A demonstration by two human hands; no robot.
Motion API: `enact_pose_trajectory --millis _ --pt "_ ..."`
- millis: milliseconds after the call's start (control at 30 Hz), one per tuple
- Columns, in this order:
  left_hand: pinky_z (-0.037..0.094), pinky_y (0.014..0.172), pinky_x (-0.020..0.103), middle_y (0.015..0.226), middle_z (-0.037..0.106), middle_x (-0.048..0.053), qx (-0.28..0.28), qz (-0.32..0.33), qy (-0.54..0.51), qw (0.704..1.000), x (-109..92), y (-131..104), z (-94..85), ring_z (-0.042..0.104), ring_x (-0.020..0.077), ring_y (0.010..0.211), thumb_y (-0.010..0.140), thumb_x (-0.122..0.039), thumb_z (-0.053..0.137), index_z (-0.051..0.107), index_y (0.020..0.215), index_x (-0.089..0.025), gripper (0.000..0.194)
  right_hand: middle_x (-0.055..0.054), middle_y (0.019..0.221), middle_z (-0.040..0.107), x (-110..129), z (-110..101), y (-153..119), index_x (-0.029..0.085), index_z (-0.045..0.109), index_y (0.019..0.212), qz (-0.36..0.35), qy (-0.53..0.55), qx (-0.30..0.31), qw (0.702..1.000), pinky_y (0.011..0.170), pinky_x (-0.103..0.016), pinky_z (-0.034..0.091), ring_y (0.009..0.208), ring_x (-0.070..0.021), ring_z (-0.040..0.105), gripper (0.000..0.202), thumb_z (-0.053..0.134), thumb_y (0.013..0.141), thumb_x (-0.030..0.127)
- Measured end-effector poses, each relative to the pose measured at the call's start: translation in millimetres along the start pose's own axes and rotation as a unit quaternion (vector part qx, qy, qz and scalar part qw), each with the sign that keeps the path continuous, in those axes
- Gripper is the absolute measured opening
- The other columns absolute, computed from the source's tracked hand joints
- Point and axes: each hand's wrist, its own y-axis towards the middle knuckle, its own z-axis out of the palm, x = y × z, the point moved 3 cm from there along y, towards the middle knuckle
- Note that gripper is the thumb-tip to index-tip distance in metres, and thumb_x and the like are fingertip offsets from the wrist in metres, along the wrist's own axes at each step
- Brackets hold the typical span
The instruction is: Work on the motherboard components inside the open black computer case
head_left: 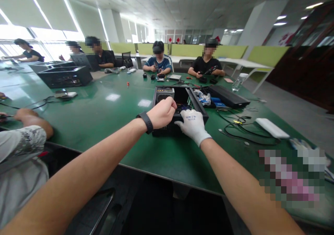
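Observation:
An open black computer case [180, 123] lies on the green table, with a power supply [165, 93] at its far left and dark wires inside. Over the case's left part is my left hand [164, 112], bare, with a black band at the wrist. Its fingers are curled together, and what they hold, if anything, is hidden. My right hand [193, 124], in a white glove, rests on the near right edge of the case, its thumb apart from the other fingers. Nothing shows in its grasp.
Right of the case lie a black panel [229, 96], cables [235, 127], a white box [271, 128] and a clear bottle [239, 81]. Another open case [65, 76] stands at the far left. A person's arm [33, 123] reaches in at left; several people sit across the table [109, 104].

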Motion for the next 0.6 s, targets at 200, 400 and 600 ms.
enact_pose_trajectory --millis 200,400,600 --pt "0.041 0.062 0.029 0.076 0.053 -0.001 0.018 -0.043 -0.080 0.996 13 -19 2.8 0.049 0.0132 0.062 0.089 -0.017 0.035 0.042 0.100 -0.020 0.013 -0.009 0.121 0.059 -15 30 89 0.017 0.058 0.121 0.032 -0.013 0.037 0.999 0.091 -0.044 0.049 0.105 -0.0205 0.058 0.042 0.056 0.091 0.046" --pt "0.041 0.067 0.032 0.076 0.052 -0.001 0.031 -0.069 -0.082 0.994 25 -42 3.6 0.049 0.0151 0.067 0.095 -0.028 0.034 0.042 0.096 -0.020 0.011 -0.009 0.124 0.058 -26 50 139 0.018 0.057 0.124 0.043 -0.014 0.060 0.997 0.090 -0.044 0.051 0.107 -0.0209 0.059 0.042 0.057 0.091 0.043" --pt "0.045 0.079 0.035 0.089 0.055 0.005 0.024 -0.097 -0.089 0.991 42 -55 0.5 0.052 0.0180 0.084 0.093 -0.024 0.033 0.046 0.098 -0.017 0.015 -0.009 0.124 0.058 -27 47 146 0.018 0.057 0.124 0.025 -0.014 0.073 0.997 0.090 -0.044 0.051 0.106 -0.0208 0.059 0.041 0.057 0.091 0.043"
